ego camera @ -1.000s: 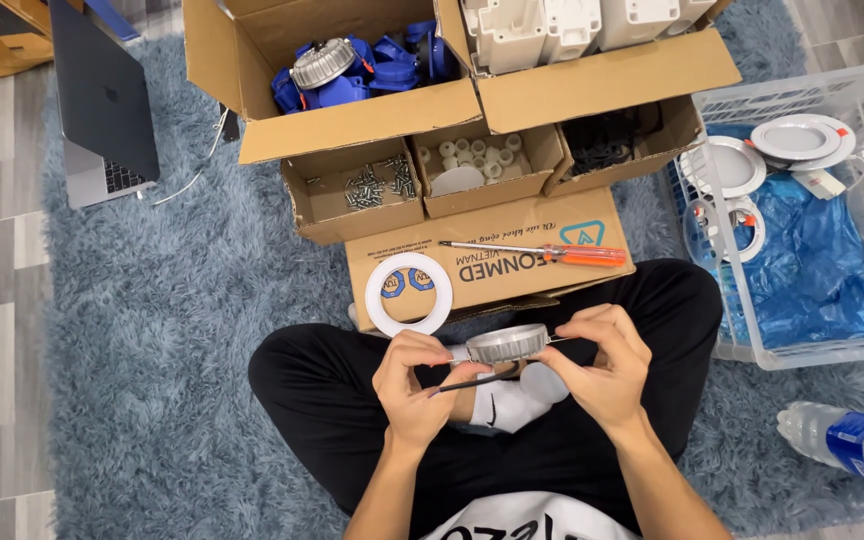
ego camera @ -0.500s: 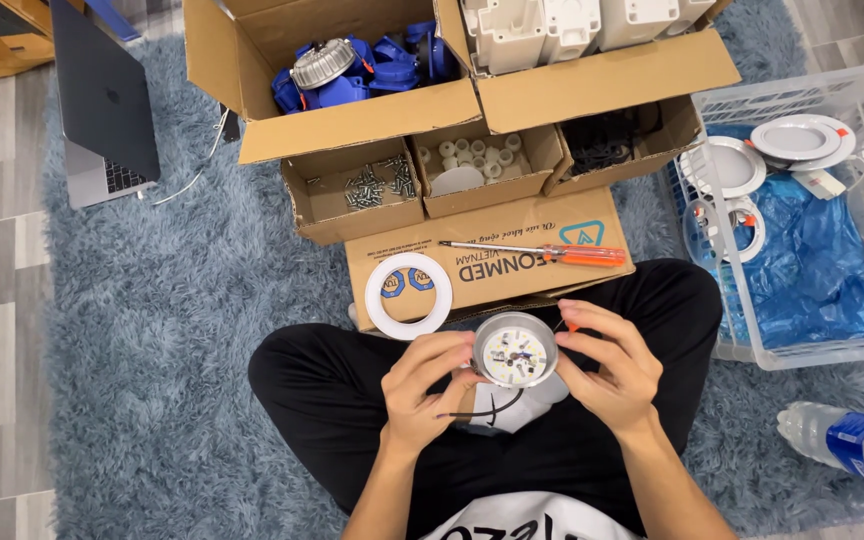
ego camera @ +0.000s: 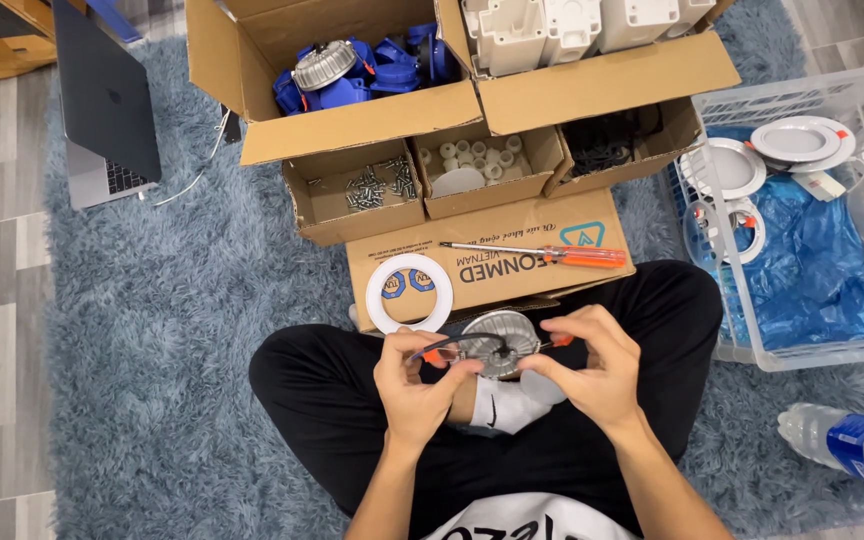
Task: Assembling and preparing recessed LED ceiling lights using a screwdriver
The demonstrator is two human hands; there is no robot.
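Since the earlier frames the round metal lamp body (ego camera: 500, 343) has turned over: its open face with the inner board showed half a second ago, and now the ribbed back faces me. Nothing else in view has shifted.

Largest first. The blue shag rug (ego camera: 182, 330) fills the frame. Two open cardboard boxes sit at top centre, one with blue parts (ego camera: 372, 75), one with white plastic housings (ego camera: 562, 25). A clear plastic bin (ego camera: 822, 330) at right holds finished white lamps on blue sheeting. A laptop (ego camera: 102, 110) lies at upper left. A flat carton (ego camera: 492, 260) at centre carries an orange-handled screwdriver (ego camera: 547, 254) and a white ring (ego camera: 410, 292). Three small trays above it hold screws (ego camera: 372, 187), white caps and black pieces. A water bottle (ego camera: 847, 440) lies at lower right.

The lamp body sits at centre, just below the carton, above my crossed legs. My left hand (ego camera: 417, 385) pinches its left edge beside an orange spring clip; my right hand (ego camera: 592, 375) closes its fingers on the right edge near another orange clip. Both grip it.

Risk, in my judgement: the spring clips could snap onto a fingertip if released under tension, and the grip at the edges alone could let the body slip onto my lap.
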